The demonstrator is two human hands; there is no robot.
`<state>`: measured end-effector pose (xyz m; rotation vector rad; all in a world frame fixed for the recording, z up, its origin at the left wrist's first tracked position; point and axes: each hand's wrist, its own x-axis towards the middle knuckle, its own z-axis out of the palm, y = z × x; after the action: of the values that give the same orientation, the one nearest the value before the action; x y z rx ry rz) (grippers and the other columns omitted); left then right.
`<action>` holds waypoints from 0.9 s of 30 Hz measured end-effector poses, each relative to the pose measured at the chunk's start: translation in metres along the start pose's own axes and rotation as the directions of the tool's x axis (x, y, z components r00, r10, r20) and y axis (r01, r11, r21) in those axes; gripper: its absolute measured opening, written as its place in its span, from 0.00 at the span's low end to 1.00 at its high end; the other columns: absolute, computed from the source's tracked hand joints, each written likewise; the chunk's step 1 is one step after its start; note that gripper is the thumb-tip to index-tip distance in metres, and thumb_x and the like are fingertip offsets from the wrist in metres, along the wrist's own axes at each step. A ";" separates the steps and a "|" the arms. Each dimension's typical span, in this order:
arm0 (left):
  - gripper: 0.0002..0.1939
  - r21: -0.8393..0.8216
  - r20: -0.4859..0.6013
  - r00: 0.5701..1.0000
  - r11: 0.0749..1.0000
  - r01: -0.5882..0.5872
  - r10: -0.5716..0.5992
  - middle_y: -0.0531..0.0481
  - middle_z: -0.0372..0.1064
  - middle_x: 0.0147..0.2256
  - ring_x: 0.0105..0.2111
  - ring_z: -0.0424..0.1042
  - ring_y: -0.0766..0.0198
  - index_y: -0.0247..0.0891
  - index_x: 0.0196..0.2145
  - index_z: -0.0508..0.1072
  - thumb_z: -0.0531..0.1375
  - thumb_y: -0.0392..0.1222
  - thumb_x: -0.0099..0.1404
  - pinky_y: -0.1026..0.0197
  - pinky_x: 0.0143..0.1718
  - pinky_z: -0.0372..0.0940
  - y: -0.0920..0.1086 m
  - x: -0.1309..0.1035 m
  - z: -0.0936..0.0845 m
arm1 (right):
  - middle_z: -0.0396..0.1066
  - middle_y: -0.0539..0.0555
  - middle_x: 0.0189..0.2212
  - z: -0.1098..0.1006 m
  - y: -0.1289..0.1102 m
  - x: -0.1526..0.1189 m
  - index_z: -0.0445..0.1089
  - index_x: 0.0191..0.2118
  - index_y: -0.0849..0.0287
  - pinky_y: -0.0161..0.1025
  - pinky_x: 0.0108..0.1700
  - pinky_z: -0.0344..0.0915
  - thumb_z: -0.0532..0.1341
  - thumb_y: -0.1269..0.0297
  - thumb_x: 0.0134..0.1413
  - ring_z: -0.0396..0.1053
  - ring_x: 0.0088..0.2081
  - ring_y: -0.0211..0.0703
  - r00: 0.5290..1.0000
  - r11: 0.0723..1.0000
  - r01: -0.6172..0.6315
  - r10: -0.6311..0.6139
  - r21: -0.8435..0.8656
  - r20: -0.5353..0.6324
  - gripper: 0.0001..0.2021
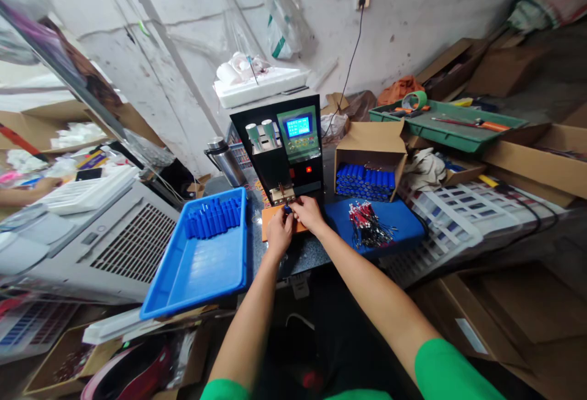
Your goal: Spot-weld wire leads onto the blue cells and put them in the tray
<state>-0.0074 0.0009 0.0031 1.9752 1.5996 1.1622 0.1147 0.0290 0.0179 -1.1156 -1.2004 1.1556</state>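
My left hand [280, 230] and my right hand [308, 213] meet at the front of a black machine [298, 174] with a lit blue screen. Between their fingertips is a small blue cell [287, 209], mostly hidden, just under the machine's metal electrodes [282, 194]. The left fingers are closed round it. The right fingers are pinched beside it; what they grip is too small to make out. An orange block [267, 224] lies beneath the hands. Blue cells [213, 218] lie in rows in a blue tray [202, 303] at the left.
An open carton [370, 137] of blue cells stands right of the machine. Red and black wires [369, 225] lie on a blue pad [406, 222]. A steel flask [225, 160] stands behind the tray. A green tray [452, 126] with tools is at the back right.
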 end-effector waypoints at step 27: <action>0.11 0.085 0.036 0.996 0.993 0.078 -0.081 0.47 0.74 0.34 0.35 0.72 0.59 0.40 0.44 0.73 0.55 0.43 0.68 0.60 0.38 0.62 0.003 -0.001 0.000 | 0.63 0.45 0.15 0.002 -0.004 -0.006 0.65 0.24 0.58 0.30 0.22 0.57 0.61 0.61 0.50 0.61 0.18 0.35 0.996 1.000 0.011 -0.013 -0.026 -0.086 0.09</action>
<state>-0.0054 -0.0015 0.0049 1.9530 1.7158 1.0355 0.1123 0.0231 0.0220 -1.1644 -1.1567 1.0754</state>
